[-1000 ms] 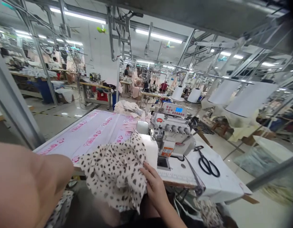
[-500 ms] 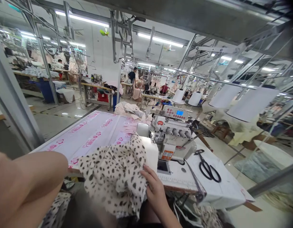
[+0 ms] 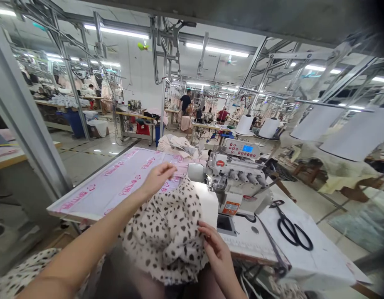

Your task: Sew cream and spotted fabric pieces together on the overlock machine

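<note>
A cream fabric piece with dark spots (image 3: 170, 232) is bunched over my lap and the front edge of the sewing table, its upper end beside the overlock sewing machine (image 3: 235, 178). My right hand (image 3: 218, 251) is at the fabric's right edge, fingers bent on the cloth and thumb tucked below. Over the table, my left hand (image 3: 161, 176) is above the fabric's upper left part, its fingers curled together near a pink cloth strip (image 3: 181, 169). Whatever its fingertips may hold is too small to make out.
Black-handled scissors (image 3: 293, 230) lie right of the machine. Pale crumpled cloth (image 3: 179, 146) is heaped behind it. White thread cones (image 3: 316, 120) stand at the right. More spotted fabric (image 3: 26, 270) hangs at lower left. A metal post (image 3: 30, 108) rises at left; people work farther back.
My left arm has swung in from the left, bringing the hand over the table near the machine. My right hand stays at the fabric's edge. The view has shifted slightly left.
</note>
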`<state>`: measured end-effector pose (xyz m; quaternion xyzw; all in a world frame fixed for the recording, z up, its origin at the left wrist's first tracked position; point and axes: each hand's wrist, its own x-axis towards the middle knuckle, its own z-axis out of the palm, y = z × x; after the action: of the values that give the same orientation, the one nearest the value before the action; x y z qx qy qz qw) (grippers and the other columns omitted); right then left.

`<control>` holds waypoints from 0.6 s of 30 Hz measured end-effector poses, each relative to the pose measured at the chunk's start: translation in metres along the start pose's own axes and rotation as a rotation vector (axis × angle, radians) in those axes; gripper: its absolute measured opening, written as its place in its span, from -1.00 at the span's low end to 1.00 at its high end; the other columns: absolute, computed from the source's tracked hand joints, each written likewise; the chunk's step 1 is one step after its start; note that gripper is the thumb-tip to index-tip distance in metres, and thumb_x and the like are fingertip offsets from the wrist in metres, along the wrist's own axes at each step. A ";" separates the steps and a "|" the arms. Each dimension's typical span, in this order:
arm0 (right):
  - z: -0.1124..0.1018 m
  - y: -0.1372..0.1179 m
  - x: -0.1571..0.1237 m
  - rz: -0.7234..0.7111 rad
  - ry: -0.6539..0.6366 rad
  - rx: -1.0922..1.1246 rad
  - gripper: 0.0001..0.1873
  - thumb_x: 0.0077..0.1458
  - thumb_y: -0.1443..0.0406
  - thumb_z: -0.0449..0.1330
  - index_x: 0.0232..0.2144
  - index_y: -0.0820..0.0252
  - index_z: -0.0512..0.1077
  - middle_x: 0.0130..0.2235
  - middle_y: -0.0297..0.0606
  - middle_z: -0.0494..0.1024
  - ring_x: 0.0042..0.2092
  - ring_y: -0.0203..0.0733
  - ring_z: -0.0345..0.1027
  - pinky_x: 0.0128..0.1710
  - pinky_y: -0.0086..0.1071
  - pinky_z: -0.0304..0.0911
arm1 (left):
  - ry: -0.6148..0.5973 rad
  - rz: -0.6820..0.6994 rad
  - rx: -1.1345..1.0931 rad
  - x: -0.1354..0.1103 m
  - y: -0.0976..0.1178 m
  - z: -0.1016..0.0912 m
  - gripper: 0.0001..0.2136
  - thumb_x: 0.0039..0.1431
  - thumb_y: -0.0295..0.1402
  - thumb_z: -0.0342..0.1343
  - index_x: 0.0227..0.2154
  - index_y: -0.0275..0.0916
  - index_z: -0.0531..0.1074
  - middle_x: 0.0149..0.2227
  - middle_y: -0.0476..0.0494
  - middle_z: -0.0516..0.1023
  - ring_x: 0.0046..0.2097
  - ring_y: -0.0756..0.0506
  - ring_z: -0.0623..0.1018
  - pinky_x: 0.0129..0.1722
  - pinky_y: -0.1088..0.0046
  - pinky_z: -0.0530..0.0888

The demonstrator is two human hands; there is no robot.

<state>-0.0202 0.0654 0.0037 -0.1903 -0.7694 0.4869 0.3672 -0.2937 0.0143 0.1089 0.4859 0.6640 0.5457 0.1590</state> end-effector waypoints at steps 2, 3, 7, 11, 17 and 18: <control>0.002 0.003 0.000 0.000 0.020 0.028 -0.70 0.07 0.35 0.01 -0.16 0.09 0.42 0.04 -0.14 0.34 0.10 -0.06 0.16 0.11 -0.11 0.07 | -0.126 -0.154 -0.032 0.020 -0.017 0.005 -0.77 0.02 -0.34 0.13 -0.25 -0.32 0.38 -0.21 -0.16 0.43 -0.16 -0.10 0.41 -0.14 0.32 0.35; 0.004 0.004 0.001 -0.006 0.041 0.047 -0.71 0.08 0.33 0.02 -0.14 0.09 0.40 0.06 -0.13 0.31 0.12 -0.06 0.14 0.11 -0.13 0.07 | -0.197 -0.236 -0.057 0.030 -0.026 0.008 -0.78 -0.02 -0.38 0.16 -0.27 -0.31 0.39 -0.22 -0.16 0.44 -0.16 -0.10 0.42 -0.16 0.34 0.35; 0.008 0.011 0.004 0.040 0.146 0.182 -0.60 0.08 0.23 0.08 0.00 0.07 0.24 0.10 -0.08 0.20 0.01 -0.08 0.25 -0.03 -0.22 0.24 | -0.447 -0.471 -0.207 0.063 -0.055 0.026 -0.77 0.08 -0.36 0.07 -0.19 -0.33 0.35 -0.26 -0.14 0.44 -0.27 -0.05 0.45 -0.30 0.39 0.39; 0.009 0.013 0.013 0.209 0.117 0.321 -0.55 0.03 0.15 0.15 -0.02 0.10 0.23 0.03 -0.07 0.33 -0.06 -0.09 0.33 -0.07 -0.25 0.27 | -0.615 -0.551 -0.324 0.075 -0.062 0.038 -0.79 0.15 -0.31 0.01 -0.25 -0.37 0.36 -0.30 -0.09 0.42 -0.32 -0.02 0.44 -0.34 0.43 0.42; 0.010 0.013 0.027 0.215 -0.022 0.414 -0.60 -0.01 0.11 0.18 -0.12 0.14 0.33 -0.10 -0.13 0.46 -0.01 -0.08 0.29 -0.04 -0.29 0.21 | -0.726 -0.580 -0.362 0.069 -0.065 0.027 -0.83 0.14 -0.36 0.04 -0.30 -0.39 0.37 -0.32 -0.08 0.43 -0.31 -0.02 0.45 -0.31 0.41 0.43; 0.011 0.012 0.030 0.207 -0.024 0.423 -0.60 -0.01 0.10 0.19 -0.13 0.15 0.34 -0.11 -0.14 0.46 -0.03 -0.08 0.30 -0.06 -0.29 0.22 | -0.715 -0.568 -0.367 0.068 -0.065 0.023 -0.84 0.13 -0.37 0.05 -0.31 -0.39 0.37 -0.34 -0.07 0.43 -0.32 -0.01 0.45 -0.32 0.42 0.43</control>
<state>-0.0489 0.0836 0.0013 -0.1814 -0.6308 0.6745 0.3379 -0.3397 0.0879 0.0655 0.4066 0.5670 0.3876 0.6025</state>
